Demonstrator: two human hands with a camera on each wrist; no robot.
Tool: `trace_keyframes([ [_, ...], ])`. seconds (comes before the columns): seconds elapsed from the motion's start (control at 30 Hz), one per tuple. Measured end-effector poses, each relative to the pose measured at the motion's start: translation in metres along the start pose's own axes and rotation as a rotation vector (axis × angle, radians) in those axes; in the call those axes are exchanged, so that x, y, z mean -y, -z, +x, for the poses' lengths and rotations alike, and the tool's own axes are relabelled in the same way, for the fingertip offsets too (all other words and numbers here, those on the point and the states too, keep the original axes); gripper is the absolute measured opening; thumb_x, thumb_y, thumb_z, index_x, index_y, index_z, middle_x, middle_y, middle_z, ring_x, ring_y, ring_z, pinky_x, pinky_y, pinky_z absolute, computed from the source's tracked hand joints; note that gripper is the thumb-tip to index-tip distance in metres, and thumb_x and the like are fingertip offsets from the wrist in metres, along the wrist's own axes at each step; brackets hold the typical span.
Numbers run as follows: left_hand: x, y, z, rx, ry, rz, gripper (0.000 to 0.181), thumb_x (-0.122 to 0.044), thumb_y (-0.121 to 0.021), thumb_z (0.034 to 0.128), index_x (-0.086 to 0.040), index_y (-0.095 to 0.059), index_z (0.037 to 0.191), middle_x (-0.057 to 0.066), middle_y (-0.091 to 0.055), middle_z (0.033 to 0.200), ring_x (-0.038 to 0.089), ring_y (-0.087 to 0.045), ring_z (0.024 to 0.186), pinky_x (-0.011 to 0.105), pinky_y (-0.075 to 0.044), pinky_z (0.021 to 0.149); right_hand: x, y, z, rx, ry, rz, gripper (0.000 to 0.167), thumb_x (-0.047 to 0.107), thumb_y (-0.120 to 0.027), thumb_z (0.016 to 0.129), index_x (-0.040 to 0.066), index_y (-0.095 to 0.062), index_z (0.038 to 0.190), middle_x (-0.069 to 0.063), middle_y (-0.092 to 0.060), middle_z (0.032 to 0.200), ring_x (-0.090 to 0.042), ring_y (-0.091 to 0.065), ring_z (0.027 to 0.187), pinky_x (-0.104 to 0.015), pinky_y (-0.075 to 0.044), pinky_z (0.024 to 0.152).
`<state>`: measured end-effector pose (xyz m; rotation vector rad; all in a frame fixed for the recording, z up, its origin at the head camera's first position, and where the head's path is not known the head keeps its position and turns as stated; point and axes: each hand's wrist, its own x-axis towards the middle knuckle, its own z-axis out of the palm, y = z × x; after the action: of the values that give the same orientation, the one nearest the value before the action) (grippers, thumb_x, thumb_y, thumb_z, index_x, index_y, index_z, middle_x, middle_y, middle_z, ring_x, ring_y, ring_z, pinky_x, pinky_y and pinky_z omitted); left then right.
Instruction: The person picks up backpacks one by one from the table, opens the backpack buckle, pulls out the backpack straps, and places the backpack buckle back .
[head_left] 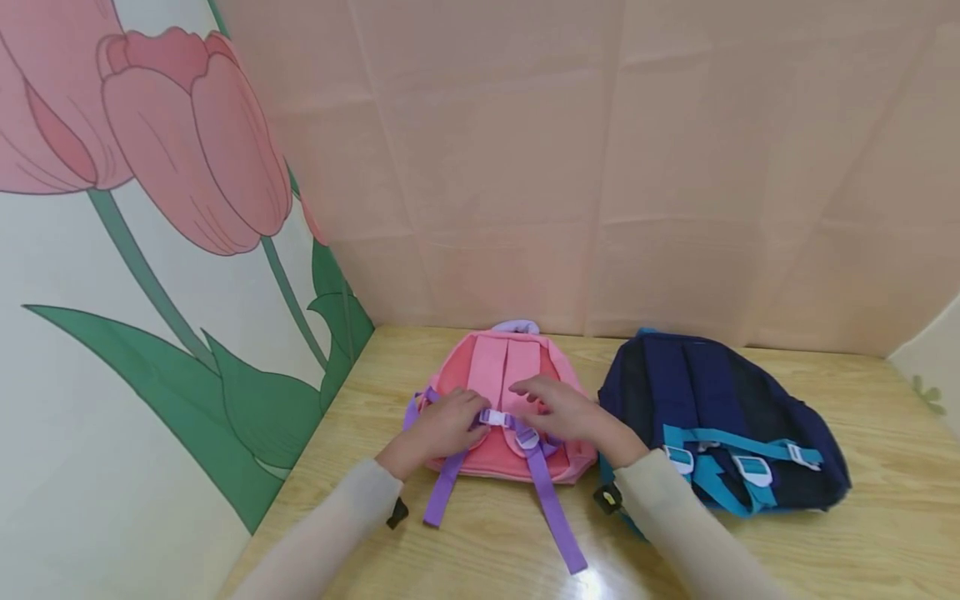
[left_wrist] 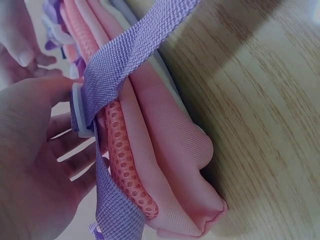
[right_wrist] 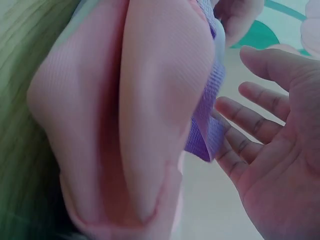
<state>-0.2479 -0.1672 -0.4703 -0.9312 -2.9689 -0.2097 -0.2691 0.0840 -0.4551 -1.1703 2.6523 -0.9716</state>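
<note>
Reaching in from 6 o'clock, both hands were over the pink backpack (head_left: 491,367), either side of its white buckle (head_left: 494,417): left hand (head_left: 446,423) at the buckle's 9 o'clock, right hand (head_left: 567,412) at 3. Right fingers (right_wrist: 250,120) were loosely spread, gripping nothing; left ones were relaxed with gaps between, no clear hold, contact with the webbing couldn't be told. Pink backpack lay back-panel up on the counter (head_left: 465,562), navy backpack (head_left: 701,392) at its 3 o'clock. Purple strap tails (head_left: 551,508) ran toward 7 and 5. Handling, my read: light, soft, padded, apt to slide if tugged from one side; webbing limp, buckle stiff, nothing fragile. Best hold: buckle by its sides, webbing steadied close in; lilac top handle (head_left: 516,326) at 12 for lifting.
</note>
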Motion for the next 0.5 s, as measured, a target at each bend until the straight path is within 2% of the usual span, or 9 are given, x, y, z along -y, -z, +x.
trace_keyframes([
  [0.13, 0.001, -0.002, 0.000, -0.015, -0.006, 0.023, 0.033, -0.032, -0.066, 0.0979, -0.012, -0.065, 0.123, -0.002, -0.064, 0.110, 0.015, -0.055, 0.101, 0.031, -0.048, 0.089, 0.000, -0.005, 0.005, 0.009, 0.017, -0.008, 0.045, 0.016, -0.070, 0.096, -0.001, -0.057, 0.135, -0.021, -0.064, 0.125, -0.034, -0.064, 0.109, -0.048, -0.054, 0.091],
  [0.33, 0.001, -0.003, 0.001, -0.019, 0.009, 0.010, 0.028, -0.029, -0.064, 0.0992, -0.011, -0.066, 0.121, -0.002, -0.064, 0.108, 0.015, -0.056, 0.100, 0.030, -0.050, 0.089, 0.002, -0.013, 0.009, 0.026, -0.027, 0.012, 0.044, 0.019, -0.071, 0.095, 0.001, -0.059, 0.134, -0.016, -0.066, 0.121, -0.031, -0.063, 0.108, -0.047, -0.054, 0.092],
  [0.5, 0.002, -0.002, 0.001, -0.019, 0.004, 0.014, 0.026, -0.026, -0.064, 0.1005, -0.011, -0.066, 0.121, 0.000, -0.065, 0.110, 0.016, -0.057, 0.104, 0.030, -0.050, 0.092, 0.001, -0.022, 0.016, 0.007, 0.000, -0.012, 0.041, 0.018, -0.073, 0.094, 0.000, -0.062, 0.129, -0.014, -0.067, 0.115, -0.027, -0.065, 0.102, -0.043, -0.054, 0.090],
])
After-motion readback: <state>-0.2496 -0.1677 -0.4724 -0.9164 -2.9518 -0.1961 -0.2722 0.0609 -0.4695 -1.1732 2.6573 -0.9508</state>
